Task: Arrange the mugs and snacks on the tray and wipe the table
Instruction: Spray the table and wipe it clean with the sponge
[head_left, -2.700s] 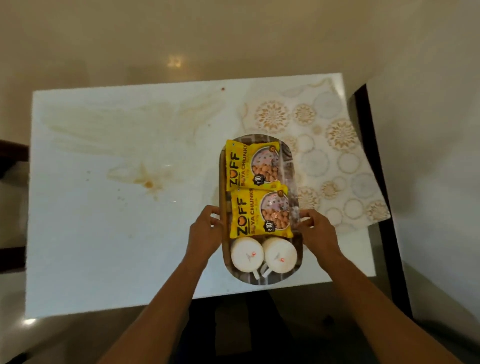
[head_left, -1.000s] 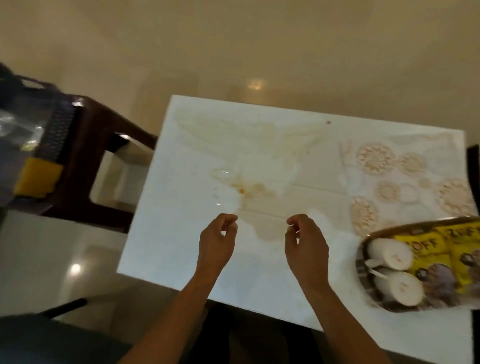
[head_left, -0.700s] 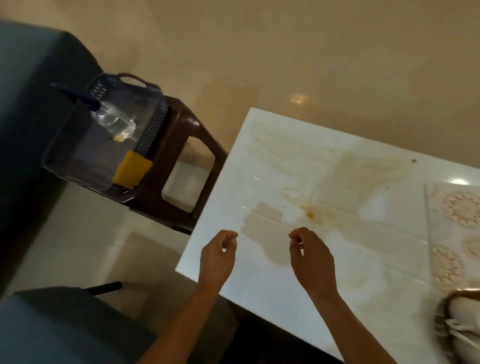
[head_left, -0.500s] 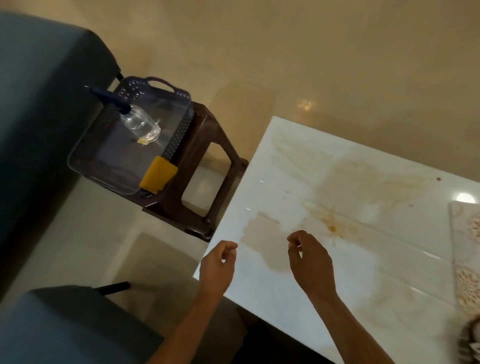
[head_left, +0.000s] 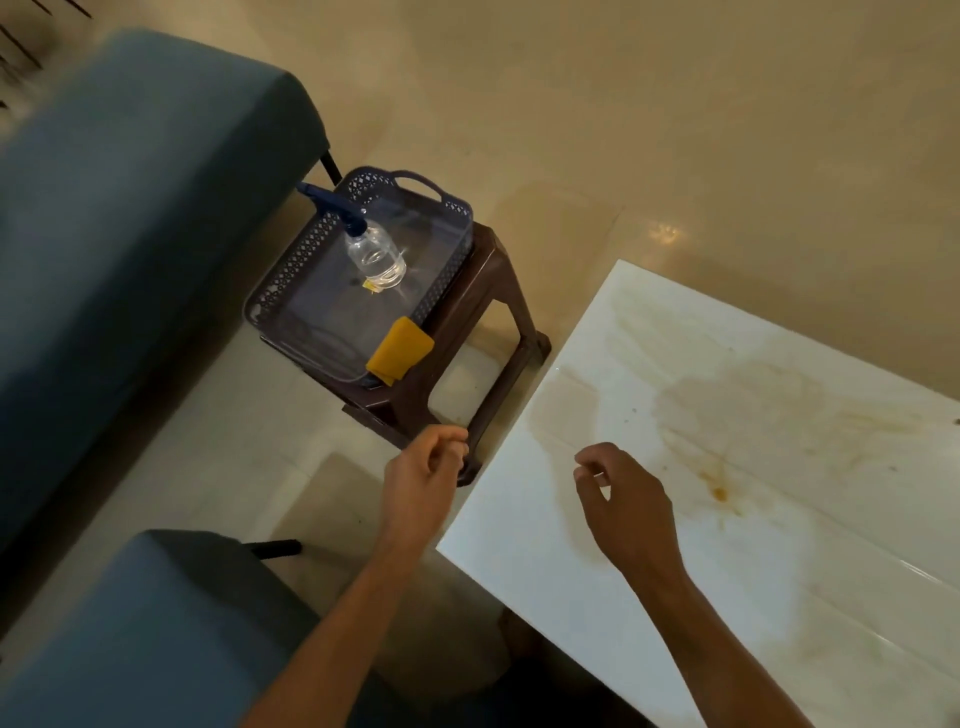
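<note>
A view from a head-worn camera looks down at a white glossy table (head_left: 727, 519) with a dried brownish-orange stain (head_left: 719, 491) spread across its top. Both hands hover with loosely curled fingers and hold nothing: the left hand (head_left: 421, 491) is off the table's corner, over the floor, and the right hand (head_left: 623, 499) is above the tabletop near the stain. The tray of mugs and snacks is out of view, so the step in hand appears to be fetching something to wipe with. To the left, beside a blue-grey sofa (head_left: 130, 208), a dark brown plastic stool (head_left: 483, 312) carries a clear plastic basket with a dark lattice rim (head_left: 291, 270). Inside stands a clear spray bottle with a dark blue nozzle (head_left: 371, 249), and a folded yellow cloth (head_left: 400, 351) hangs over the basket's near edge. To do this well, the left hand, which is nearer, should reach over and pinch the cloth, leaving the right free for the bottle, then spray the stain before rubbing outward from its darkest spot.
</note>
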